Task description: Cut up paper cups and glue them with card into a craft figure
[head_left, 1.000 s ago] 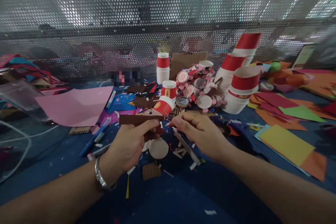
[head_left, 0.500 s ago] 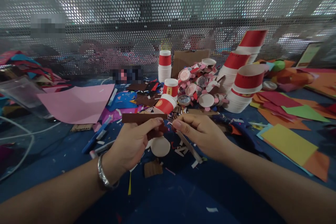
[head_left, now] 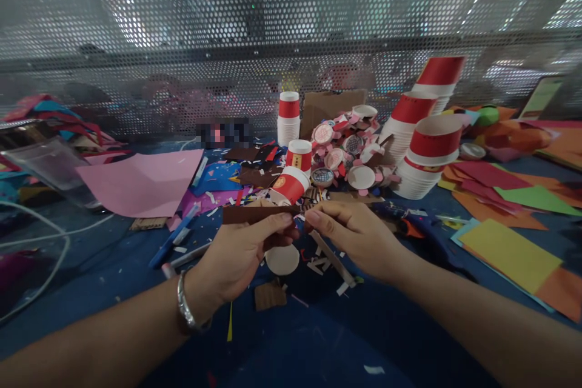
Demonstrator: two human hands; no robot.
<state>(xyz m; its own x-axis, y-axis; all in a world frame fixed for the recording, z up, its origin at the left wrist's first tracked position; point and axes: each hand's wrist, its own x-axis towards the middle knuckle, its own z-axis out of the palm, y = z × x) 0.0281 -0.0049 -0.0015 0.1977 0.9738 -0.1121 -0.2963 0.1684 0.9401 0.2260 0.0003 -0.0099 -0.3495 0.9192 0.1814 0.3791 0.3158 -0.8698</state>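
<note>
My left hand (head_left: 236, 257) pinches a long brown paper strip (head_left: 254, 214) between thumb and fingers, holding it level above the blue table. A silver bracelet (head_left: 185, 310) circles that wrist. My right hand (head_left: 359, 236) is closed in a pinch at the strip's right end, fingertips almost meeting the left thumb. A pale strip (head_left: 334, 259) hangs below the right fingers. Under both hands lie a white paper disc (head_left: 282, 259) and a small brown card scrap (head_left: 270, 295).
Stacks of red-and-white paper cups (head_left: 421, 145) stand at the back right, beside a heap of round lids (head_left: 345, 154). A pink sheet (head_left: 143, 182) lies left, coloured sheets (head_left: 509, 242) right. A perforated metal screen (head_left: 227, 42) closes the back. Pens (head_left: 175, 236) and paper scraps litter the table.
Both hands stay together on the brown strip, shifted slightly right and down in the picture as the camera moved. The grip looks the same.
</note>
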